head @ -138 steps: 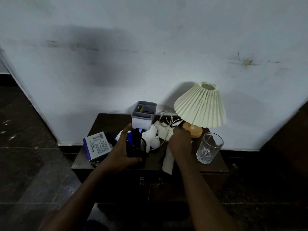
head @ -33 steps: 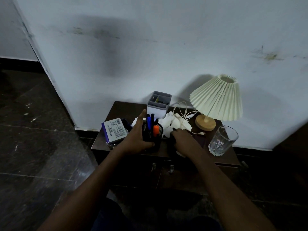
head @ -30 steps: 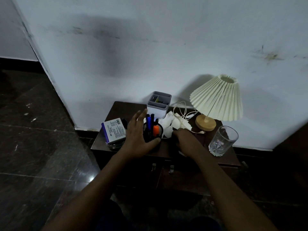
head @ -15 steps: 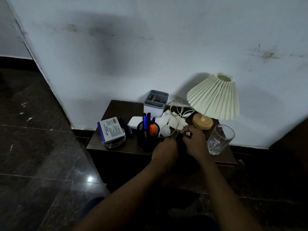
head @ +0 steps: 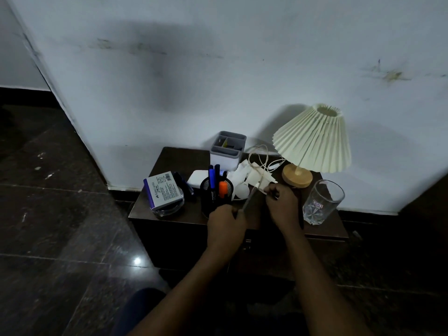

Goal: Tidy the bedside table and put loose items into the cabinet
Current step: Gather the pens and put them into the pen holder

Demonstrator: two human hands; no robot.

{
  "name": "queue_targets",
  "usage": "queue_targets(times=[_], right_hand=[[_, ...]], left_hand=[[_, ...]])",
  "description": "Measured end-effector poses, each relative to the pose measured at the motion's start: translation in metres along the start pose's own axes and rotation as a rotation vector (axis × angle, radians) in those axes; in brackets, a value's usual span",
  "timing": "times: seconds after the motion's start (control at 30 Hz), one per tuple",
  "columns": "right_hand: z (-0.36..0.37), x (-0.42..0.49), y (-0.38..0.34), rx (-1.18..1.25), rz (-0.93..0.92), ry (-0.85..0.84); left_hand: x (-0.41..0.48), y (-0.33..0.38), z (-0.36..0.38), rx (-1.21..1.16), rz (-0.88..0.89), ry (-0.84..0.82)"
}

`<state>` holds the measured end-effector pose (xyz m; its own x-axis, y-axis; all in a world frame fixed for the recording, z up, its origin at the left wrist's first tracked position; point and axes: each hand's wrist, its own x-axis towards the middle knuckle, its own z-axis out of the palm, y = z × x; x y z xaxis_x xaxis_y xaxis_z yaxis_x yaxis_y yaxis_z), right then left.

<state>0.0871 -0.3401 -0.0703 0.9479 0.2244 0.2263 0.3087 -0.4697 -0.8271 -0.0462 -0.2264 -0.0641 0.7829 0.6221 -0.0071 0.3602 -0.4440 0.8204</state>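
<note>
A dark wooden bedside table (head: 169, 157) carries the clutter. My left hand (head: 226, 225) is at its front edge, shut on a thin grey pen (head: 249, 197) that slants up and away. My right hand (head: 282, 206) is just right of the pen's far end with its fingers curled shut; I cannot see anything in them. A black mesh pen holder (head: 214, 197) with blue pens and an orange marker stands left of my left hand. Crumpled white papers (head: 254, 177) and a white cable (head: 259, 155) lie behind my hands. The cabinet doors (head: 246, 244) below are closed.
A blue-and-white box (head: 162, 190) rests on a glass dish at the left front. A grey organiser (head: 228, 151) stands at the back and a white pad (head: 196, 178) lies beside the holder. A pleated lamp (head: 312, 141) and a drinking glass (head: 322, 202) stand on the right.
My left hand let go of the mesh pen holder, moved right and took hold of the thin pen. My right hand shifted back toward the papers. The holder stays upright on the table.
</note>
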Motion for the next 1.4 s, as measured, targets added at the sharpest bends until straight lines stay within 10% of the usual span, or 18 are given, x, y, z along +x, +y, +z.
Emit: queue_targets(times=[0.2,0.37,0.67,1.0,1.4], right_hand=[[0.000,-0.006,-0.015,-0.021,-0.054,0.065],[0.000,-0.019,-0.054,0.566,-0.005,-0.097],[0.002,0.013,-0.092,0.727,-0.141,-0.119],[0.030,0.021,-0.113,-0.035,-0.279,-0.393],[0.038,0.021,-0.109,-0.117,-0.288,-0.394]], left_hand=[[-0.024,-0.009,-0.029,-0.579,-0.169,-0.075],[-0.025,-0.013,-0.046,-0.463,-0.048,0.007],[-0.014,-0.023,-0.080,-0.355,0.192,0.116],[0.022,-0.030,-0.082,-0.213,0.197,-0.032],[0.039,-0.035,-0.066,-0.328,0.194,-0.123]])
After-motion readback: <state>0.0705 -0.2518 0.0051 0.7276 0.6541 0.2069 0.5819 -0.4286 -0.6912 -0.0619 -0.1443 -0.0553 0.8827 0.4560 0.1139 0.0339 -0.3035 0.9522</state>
